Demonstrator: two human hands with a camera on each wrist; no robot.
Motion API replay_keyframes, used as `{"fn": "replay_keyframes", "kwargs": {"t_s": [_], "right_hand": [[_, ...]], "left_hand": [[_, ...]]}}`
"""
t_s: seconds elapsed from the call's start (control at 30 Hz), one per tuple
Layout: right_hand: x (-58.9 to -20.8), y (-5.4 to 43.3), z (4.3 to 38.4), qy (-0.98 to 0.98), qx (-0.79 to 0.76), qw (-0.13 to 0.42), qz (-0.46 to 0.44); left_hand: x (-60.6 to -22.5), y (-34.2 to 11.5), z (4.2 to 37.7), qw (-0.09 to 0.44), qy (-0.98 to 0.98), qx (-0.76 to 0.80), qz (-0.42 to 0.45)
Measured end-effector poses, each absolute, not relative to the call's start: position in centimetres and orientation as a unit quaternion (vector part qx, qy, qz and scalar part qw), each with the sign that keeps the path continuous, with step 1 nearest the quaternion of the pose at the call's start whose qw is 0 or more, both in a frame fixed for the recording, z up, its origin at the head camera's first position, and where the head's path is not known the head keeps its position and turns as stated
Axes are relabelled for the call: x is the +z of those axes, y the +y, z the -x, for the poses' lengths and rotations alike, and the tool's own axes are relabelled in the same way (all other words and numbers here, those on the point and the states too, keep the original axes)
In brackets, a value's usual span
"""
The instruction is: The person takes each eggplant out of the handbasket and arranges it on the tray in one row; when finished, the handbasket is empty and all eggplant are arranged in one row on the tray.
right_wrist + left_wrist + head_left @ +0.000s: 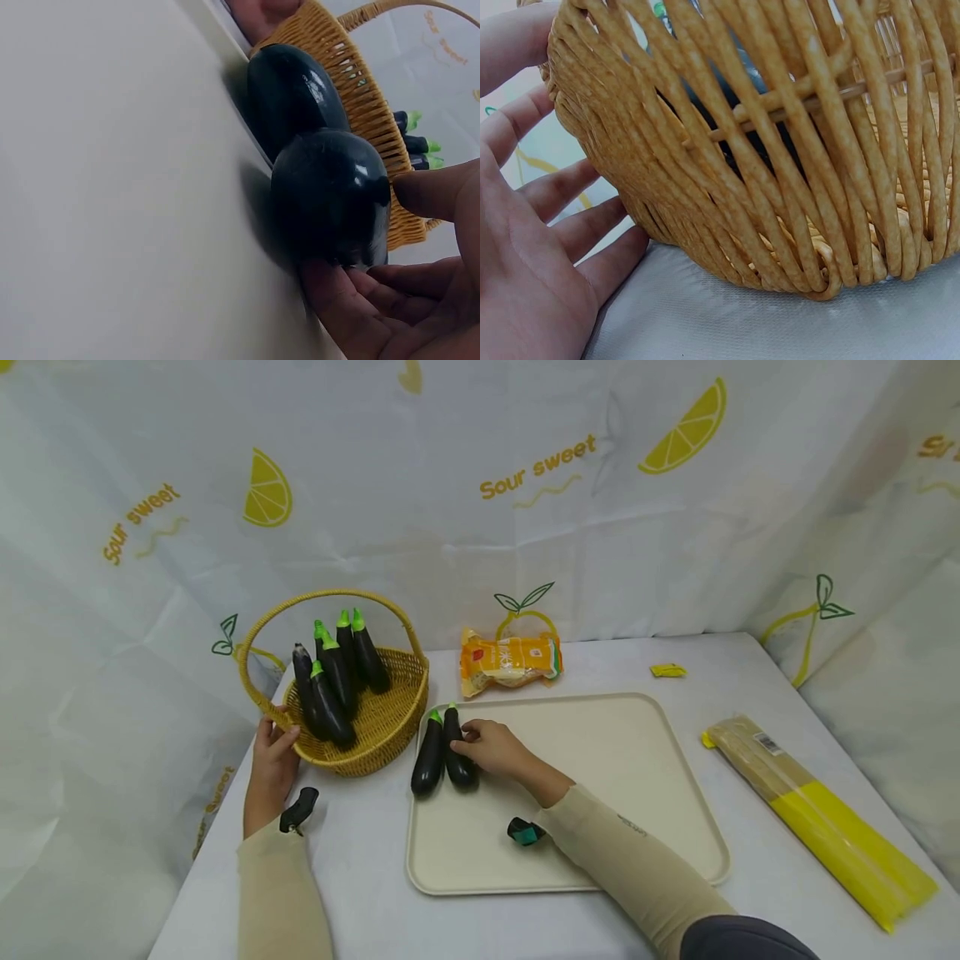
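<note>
A yellow-brown wicker basket [397, 739] with a tall arched handle stands at the left, several dark eggplants [335, 681] with green stems leaning inside it. My left hand [272, 756] holds the basket's left side, thumb at the rim and fingers against the weave in the left wrist view. On the left part of a cream tray [577, 760], two eggplants lie side by side. The right-hand eggplant [456, 758] is held between the thumb and fingers of my right hand [497, 748]. Close beside it lies the other eggplant [428, 762], partly hidden in the right wrist view.
Behind the tray lies an orange food packet [512, 662]. A small yellow wrapper [667, 670] is at the back right. Along the table's right side stretches a long yellow and clear package [817, 818]. A printed white curtain [420, 493] closes off the back and sides.
</note>
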State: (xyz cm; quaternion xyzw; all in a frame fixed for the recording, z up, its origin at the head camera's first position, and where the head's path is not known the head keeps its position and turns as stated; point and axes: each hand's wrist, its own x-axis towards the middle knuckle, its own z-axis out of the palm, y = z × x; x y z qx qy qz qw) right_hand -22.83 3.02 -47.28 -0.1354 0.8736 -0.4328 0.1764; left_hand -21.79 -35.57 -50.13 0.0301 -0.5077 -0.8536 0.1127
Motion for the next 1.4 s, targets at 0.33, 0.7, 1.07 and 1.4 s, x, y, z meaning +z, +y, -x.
{"fn": "replay_keyframes", "kwargs": {"t_s": [0.33, 0.7, 1.07, 1.4], "right_hand": [[-47.1, 3.7, 22.6, 0.871, -0.437, 0.189, 0.124], [-46.4, 3.4, 22.4, 0.913, -0.357, 0.141, 0.136], [-46.9, 3.9, 22.1, 0.842, -0.481, 0.214, 0.119], [-46.9, 4.2, 22.5, 0.886, -0.401, 0.183, 0.147]], "left_hand": [[-49.8, -35.6, 21.6, 0.108, -0.532, -0.837, -0.071], [-50.0, -35.6, 21.5, 0.126, -0.520, -0.844, -0.046], [-49.6, -35.7, 21.7, 0.118, -0.519, -0.846, -0.043], [-49.8, -35.6, 21.9, 0.101, -0.522, -0.845, -0.058]]}}
